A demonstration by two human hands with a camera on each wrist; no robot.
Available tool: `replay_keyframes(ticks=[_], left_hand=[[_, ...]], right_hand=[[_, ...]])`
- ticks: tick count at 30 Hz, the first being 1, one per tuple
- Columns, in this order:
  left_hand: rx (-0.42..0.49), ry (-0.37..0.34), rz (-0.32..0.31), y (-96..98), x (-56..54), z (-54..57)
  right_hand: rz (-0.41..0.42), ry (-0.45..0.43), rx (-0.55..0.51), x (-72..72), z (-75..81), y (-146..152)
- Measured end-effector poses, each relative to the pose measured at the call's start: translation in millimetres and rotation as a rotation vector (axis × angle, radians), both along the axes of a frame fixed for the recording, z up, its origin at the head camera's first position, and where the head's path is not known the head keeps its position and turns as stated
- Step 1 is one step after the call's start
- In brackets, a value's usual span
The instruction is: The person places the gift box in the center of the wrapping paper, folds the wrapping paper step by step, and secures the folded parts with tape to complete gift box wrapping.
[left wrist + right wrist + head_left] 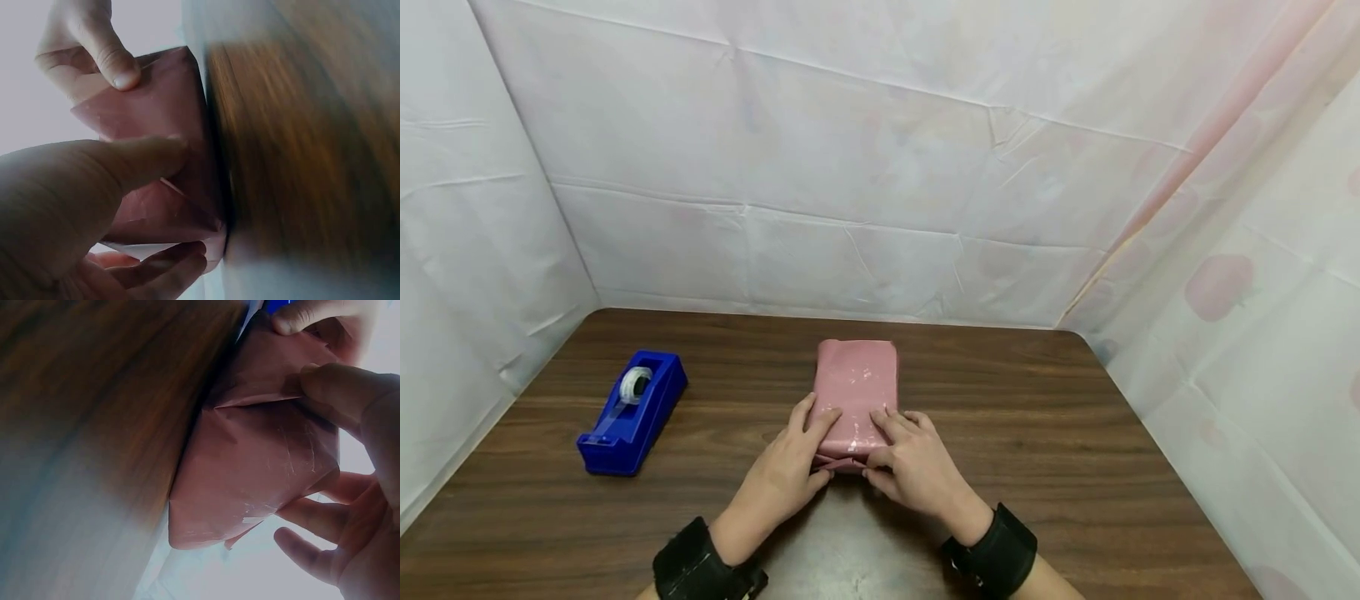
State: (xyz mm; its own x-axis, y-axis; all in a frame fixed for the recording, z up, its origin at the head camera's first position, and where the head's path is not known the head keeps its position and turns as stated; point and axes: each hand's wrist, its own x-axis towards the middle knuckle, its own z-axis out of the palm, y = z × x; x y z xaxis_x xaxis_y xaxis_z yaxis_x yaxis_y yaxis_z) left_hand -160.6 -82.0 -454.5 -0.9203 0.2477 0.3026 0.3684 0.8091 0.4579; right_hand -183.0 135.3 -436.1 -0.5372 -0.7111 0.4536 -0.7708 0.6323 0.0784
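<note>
A box wrapped in shiny pink paper (853, 375) lies flat on the brown wooden table, its near end toward me. My left hand (778, 479) holds the left side of that end, fingers on the top and side, thumb against the end. On the opposite side my right hand (921, 475) grips the box with fingers on top and thumb low at the end. Folded paper flaps (144, 106) show at this end in the left wrist view, with the left thumb (150, 164) pressing across them. In the right wrist view, a creased flap (250, 456) slants beneath the right thumb (325, 384).
A blue tape dispenser (651, 425) with a roll of clear tape (636, 385) stands on the table (1037, 433) to the left. White cloth (850, 167) hangs behind and at both sides of the table. Black bands (1000, 554) circle both wrists.
</note>
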Motion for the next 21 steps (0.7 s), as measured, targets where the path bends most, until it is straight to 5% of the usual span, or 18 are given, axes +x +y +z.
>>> replay_keyframes(ticks=[8,21], left_hand=[[0.038,-0.016,0.03,2.4,0.8,0.9],[0.049,-0.064,0.057,3.6,0.2,3.0]], right_hand=[[-0.052,0.006,0.032,2.8,0.7,-5.2],[-0.137,-0.055,-0.059,-3.2,1.5,-3.5]])
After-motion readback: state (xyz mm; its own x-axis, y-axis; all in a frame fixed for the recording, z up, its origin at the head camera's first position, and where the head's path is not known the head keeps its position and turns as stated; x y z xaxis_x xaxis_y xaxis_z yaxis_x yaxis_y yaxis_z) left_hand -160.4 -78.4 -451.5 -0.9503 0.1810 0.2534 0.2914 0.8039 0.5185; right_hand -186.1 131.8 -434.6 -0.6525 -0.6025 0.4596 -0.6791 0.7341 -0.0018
